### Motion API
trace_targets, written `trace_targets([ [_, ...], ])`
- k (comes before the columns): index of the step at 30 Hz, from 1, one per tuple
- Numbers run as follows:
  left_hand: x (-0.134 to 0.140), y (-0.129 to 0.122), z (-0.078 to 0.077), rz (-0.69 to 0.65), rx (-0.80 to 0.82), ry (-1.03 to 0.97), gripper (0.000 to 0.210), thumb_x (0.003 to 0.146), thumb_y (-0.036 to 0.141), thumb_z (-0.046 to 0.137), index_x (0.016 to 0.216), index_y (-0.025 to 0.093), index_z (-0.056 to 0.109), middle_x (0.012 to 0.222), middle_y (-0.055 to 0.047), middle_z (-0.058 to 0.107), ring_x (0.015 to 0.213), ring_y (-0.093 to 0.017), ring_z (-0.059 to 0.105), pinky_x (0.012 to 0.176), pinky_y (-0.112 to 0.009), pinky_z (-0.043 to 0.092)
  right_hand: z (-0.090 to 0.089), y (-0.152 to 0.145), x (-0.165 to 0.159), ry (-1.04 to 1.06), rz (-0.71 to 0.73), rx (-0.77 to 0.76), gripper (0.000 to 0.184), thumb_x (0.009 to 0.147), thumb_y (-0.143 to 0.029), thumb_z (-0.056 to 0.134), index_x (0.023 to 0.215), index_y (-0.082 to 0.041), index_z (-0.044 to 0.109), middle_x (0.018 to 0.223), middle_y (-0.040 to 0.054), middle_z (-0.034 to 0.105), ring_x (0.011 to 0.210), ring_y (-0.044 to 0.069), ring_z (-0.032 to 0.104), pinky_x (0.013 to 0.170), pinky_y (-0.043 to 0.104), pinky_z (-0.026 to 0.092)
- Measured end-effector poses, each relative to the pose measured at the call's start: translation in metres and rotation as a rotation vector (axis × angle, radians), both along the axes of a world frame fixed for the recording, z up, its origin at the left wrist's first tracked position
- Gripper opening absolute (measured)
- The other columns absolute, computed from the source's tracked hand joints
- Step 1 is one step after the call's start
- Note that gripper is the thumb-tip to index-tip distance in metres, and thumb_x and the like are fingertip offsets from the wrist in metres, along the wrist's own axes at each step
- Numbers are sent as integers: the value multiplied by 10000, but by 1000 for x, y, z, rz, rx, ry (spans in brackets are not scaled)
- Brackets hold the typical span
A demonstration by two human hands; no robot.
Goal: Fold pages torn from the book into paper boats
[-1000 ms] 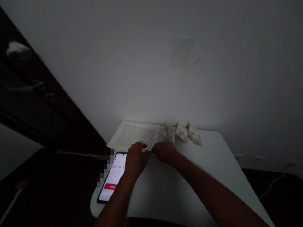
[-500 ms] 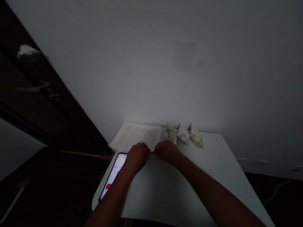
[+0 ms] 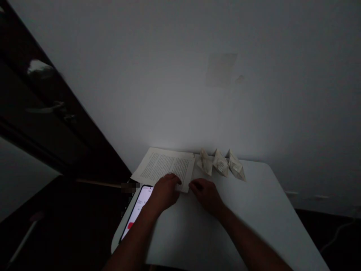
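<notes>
A printed sheet of paper lies at the back left of the white table. My left hand rests over its near edge with fingers curled on the paper; the fingertips are partly hidden. At the sheet's near right corner, my right hand is closed, thumb and forefinger pinched at the edge. Three folded paper boats stand in a row beyond my right hand: a left one, a middle one and a right one. The dim light blurs the finer folds.
A phone with a lit timer screen lies by the table's left edge, partly under my left forearm. The white table stands against a grey wall. A dark door with a handle is at the left.
My hands have moved slightly apart and toward me. The sheet's near right corner now shows between them. The whole view has shifted a little.
</notes>
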State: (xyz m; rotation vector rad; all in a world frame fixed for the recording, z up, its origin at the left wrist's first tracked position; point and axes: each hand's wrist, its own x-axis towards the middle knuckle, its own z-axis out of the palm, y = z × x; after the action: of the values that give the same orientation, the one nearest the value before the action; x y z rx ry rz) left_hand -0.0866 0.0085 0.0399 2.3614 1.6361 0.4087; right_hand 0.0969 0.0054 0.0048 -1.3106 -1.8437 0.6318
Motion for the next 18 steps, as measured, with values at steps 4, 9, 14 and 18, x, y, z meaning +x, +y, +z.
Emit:
trace_targets([
  [4,13,7,7,-24,-15,-42,256,677,238,660,923,231,592,992,-22,590,949,-200,547,829,-299,426,-10,2,2,72,-64,-13,218,854,-288,485,840,-158,659,805,58,684,728,152,620,700,259,464],
  [9,35,18,0,66,-11,8,210,762,296,588,948,198,583,992,-54,579,961,-209,536,807,-303,424,-11,3,5,110,-119,-36,202,822,-316,537,792,-167,669,752,43,687,677,151,623,665,249,469],
  [14,46,21,-13,186,71,138,272,764,395,593,918,171,583,987,-92,552,979,-245,504,816,-346,406,-11,2,6,110,-175,-44,330,828,-401,521,625,-160,617,574,8,604,542,127,540,544,228,407],
  [18,52,27,-14,238,45,184,327,765,459,568,909,165,572,1007,-113,537,987,-262,497,778,-350,414,-13,2,7,112,-177,-39,373,850,-418,475,618,-153,598,560,-5,561,530,111,494,541,220,379],
])
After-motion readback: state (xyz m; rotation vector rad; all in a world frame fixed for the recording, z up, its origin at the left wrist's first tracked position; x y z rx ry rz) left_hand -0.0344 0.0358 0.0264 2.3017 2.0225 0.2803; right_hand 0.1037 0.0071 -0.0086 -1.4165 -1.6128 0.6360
